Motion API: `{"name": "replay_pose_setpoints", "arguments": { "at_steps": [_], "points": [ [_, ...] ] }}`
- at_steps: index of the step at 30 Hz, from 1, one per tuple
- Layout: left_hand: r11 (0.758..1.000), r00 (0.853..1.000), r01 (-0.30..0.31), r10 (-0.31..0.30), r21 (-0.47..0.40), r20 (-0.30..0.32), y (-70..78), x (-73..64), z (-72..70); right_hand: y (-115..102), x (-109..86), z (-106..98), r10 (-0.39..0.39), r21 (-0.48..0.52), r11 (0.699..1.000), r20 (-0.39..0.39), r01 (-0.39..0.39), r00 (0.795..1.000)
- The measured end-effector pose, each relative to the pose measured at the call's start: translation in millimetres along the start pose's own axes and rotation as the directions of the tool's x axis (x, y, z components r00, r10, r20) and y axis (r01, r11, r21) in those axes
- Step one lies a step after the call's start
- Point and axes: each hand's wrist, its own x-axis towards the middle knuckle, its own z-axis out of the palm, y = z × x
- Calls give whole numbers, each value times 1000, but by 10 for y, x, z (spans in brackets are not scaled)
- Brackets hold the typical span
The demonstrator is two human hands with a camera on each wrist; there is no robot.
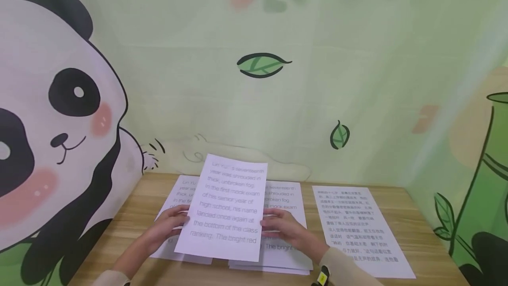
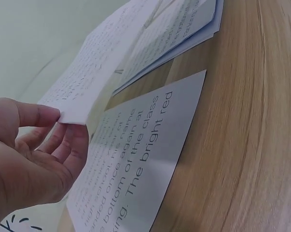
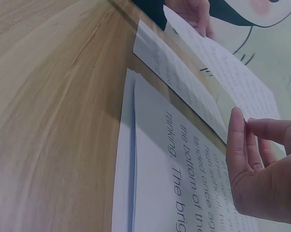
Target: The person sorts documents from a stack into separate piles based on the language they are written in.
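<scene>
A sheet of paper point(image 1: 224, 206) printed with English text is held up above the table, tilted so its print faces me. My left hand point(image 1: 168, 228) pinches its left edge between thumb and fingers, as the left wrist view shows at the sheet's corner. On the opposite edge, my right hand point(image 1: 285, 233) pinches it too, thumb against fingers point(image 3: 237, 140). Beneath the raised sheet lies a stack of similar printed sheets point(image 1: 287, 255), partly covered by it and by the right hand. Another English sheet point(image 2: 140, 159) lies flat below the left hand.
On the right of the wooden table point(image 1: 131, 215) lies a sheet with Chinese text point(image 1: 353, 228). A light green backdrop point(image 1: 190, 92) with a painted panda and leaves rises right behind the table's far edge.
</scene>
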Motion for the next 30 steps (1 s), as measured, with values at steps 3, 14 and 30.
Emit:
{"name": "replay_pose_setpoints", "arguments": {
  "at_steps": [3,14,30],
  "points": [
    [1000,999,18,-18,-2,-35,-21,-29,-56,38,51,86,6,2,1000,1,-6,1000],
    [996,989,83,-82,7,-126,-102,-95,-188,114,200,325,-22,-32,999,-14,21,1000],
    [980,957,200,-197,-8,-215,-261,-93,-536,125,410,786,18,4,1000,-60,-18,998]
  ]
}}
